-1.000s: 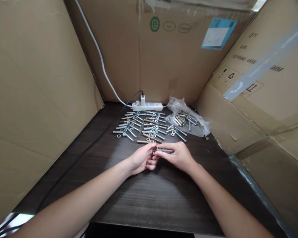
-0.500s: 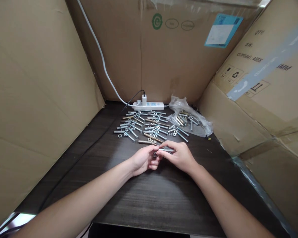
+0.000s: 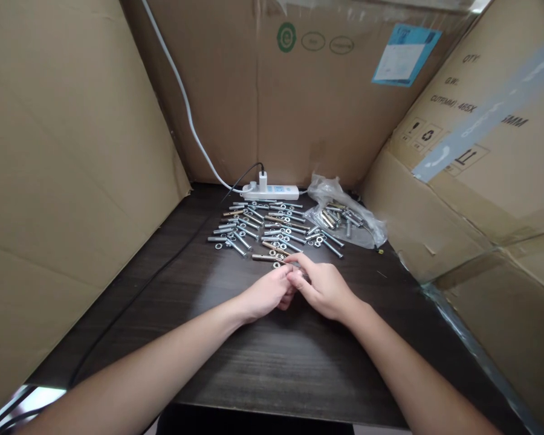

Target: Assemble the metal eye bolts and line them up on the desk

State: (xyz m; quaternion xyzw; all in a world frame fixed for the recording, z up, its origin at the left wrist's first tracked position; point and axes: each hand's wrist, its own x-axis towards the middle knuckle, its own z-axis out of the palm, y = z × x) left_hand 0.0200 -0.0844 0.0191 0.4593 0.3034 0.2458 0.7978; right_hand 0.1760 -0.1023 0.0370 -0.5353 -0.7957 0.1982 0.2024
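Fingers of my left hand (image 3: 269, 293) are curled closed and meet those of my right hand (image 3: 326, 287) above the near edge of the metal parts. Between them is a silver metal bolt, now almost wholly covered by the fingers. My right index finger reaches over toward a loose nut (image 3: 276, 264) and a brownish metal sleeve (image 3: 263, 258) on the table. Beyond lie rows of bolts (image 3: 294, 244), sleeves (image 3: 216, 239), washers (image 3: 218, 246) and nuts (image 3: 318, 243).
A clear plastic bag (image 3: 367, 232) with more metal parts lies at the back right. Behind the rows is a white power strip (image 3: 276, 193) with a plug and cables. A black cable (image 3: 149, 284) crosses the dark table (image 3: 272, 374) on the left. Cardboard walls (image 3: 217, 109) enclose three sides.
My hands have closed further together, and the silver bolt that showed between them is now covered. The left fingers have curled in. A nut beside the hands has come into view.
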